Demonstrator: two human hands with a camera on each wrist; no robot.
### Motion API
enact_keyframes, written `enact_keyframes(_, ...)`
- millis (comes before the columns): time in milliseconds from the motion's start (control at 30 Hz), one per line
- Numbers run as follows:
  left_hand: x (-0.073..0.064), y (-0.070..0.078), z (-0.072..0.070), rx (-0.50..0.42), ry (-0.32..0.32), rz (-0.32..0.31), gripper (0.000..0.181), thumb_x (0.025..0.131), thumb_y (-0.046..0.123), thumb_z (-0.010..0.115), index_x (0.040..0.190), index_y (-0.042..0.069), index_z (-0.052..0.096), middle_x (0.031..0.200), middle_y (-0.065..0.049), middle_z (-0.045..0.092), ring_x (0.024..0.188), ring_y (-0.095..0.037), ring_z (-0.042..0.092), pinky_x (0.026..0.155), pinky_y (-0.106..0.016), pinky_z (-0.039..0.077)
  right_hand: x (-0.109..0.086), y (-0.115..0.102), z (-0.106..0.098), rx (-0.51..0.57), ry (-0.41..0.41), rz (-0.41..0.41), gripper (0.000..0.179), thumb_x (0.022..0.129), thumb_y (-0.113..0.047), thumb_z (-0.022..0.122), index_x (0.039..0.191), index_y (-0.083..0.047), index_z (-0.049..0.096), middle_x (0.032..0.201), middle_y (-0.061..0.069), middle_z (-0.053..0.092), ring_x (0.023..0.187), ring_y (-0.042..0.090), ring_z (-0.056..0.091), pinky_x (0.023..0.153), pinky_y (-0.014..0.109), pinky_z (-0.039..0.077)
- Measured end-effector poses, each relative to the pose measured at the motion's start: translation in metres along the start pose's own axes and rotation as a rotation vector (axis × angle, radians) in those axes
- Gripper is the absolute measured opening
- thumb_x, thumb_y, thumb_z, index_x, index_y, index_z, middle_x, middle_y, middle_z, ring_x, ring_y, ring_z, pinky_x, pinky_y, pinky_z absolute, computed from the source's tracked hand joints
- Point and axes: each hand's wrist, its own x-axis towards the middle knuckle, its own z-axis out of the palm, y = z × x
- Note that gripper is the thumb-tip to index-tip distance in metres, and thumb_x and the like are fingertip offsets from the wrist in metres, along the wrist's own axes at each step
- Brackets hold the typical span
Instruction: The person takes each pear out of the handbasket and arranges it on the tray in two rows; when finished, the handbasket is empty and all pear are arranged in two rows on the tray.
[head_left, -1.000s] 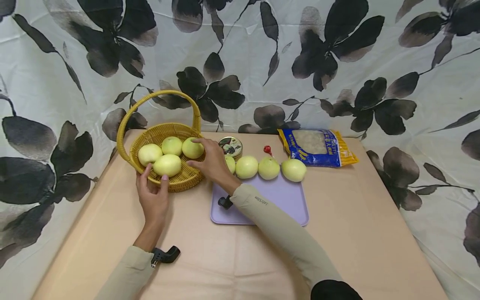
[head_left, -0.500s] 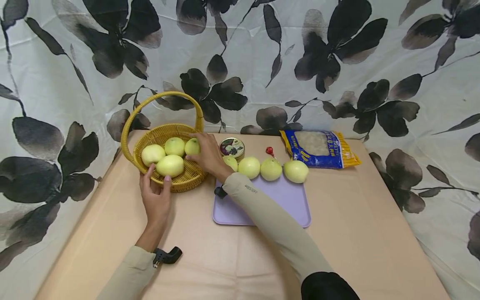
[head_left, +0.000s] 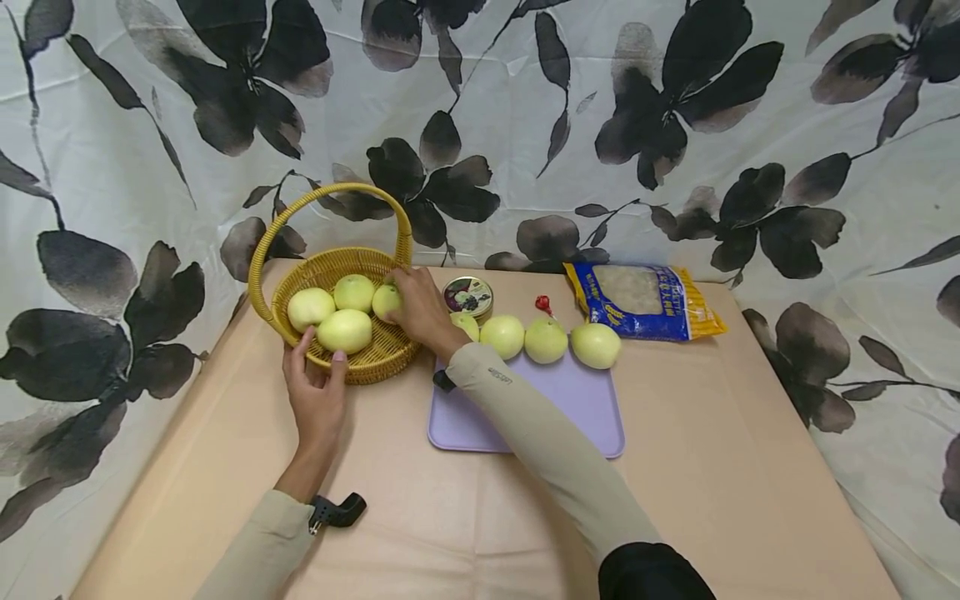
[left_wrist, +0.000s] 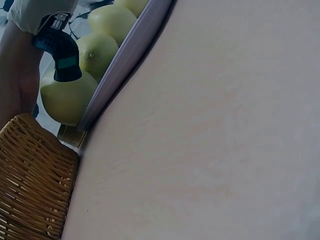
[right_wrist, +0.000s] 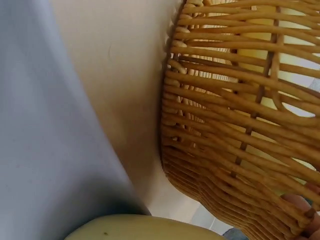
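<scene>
A yellow wicker basket [head_left: 382, 358] with a tall hoop handle stands at the left of the table, holding several pale yellow-green round fruits [head_left: 345, 332]. My left hand [head_left: 315, 408] grips its front rim, index finger over the edge and thumb on the near side. At the right rim, my right hand [head_left: 422, 310] has its fingers and thumb curled about the right side of one fruit [head_left: 384, 302], which it partly covers. In the right wrist view, fingers [right_wrist: 300, 205] show at the edge of the weave [right_wrist: 225, 125].
Several similar fruits [head_left: 546, 340] line the far edge of a lilac tray [head_left: 581, 417] right of the basket. Behind them are a round tin [head_left: 467, 294], a small red object [head_left: 543, 303] and a blue-and-yellow packet [head_left: 645, 302]. A floral cloth [head_left: 525, 125] hangs behind the table.
My right hand has shifted left and drawn its fingers and thumb closer together at the fruit on the basket's right. My left hand keeps its hold, and the whole view has slid slightly.
</scene>
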Motion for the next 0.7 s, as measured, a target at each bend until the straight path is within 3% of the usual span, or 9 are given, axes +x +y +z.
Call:
enact_keyframes(133,-0.001,-0.001,0.001,0.016,0.004,0.0,0.06,0.107,0.019,0.064,0.163,0.016,0.041,0.178,0.001,0.007,0.16,-0.029,0.031,0.125,-0.055,0.036,-0.005,0.003,-0.002,0.013,-0.016,-0.04,0.05,0.087,-0.028,0.09,0.13,-0.017,0.069,0.132,0.003,0.071,0.121,0.022,0.059,0.102,0.036,0.052)
enact_keyframes(400,-0.001,-0.001,0.001,0.016,0.009,0.006,0.06,0.107,0.017,0.063,0.162,0.014,0.04,0.178,0.0,0.007,0.16,-0.029,0.03,0.126,-0.054,0.035,-0.02,0.002,-0.004,0.046,-0.028,-0.073,0.053,0.084,-0.032,0.091,0.13,-0.015,0.071,0.129,0.002,0.07,0.121,0.021,0.064,0.103,0.035,0.052)
enact_keyframes(700,0.0,-0.004,0.002,0.009,0.01,0.005,0.06,0.107,0.017,0.063,0.162,0.014,0.04,0.177,0.0,0.01,0.158,-0.03,0.033,0.116,-0.026,0.043,-0.028,-0.002,-0.006,-0.025,-0.074,-0.065,0.054,0.087,-0.04,0.088,0.132,-0.019,0.065,0.128,0.0,0.069,0.118,0.019,0.065,0.097,0.037,0.054)
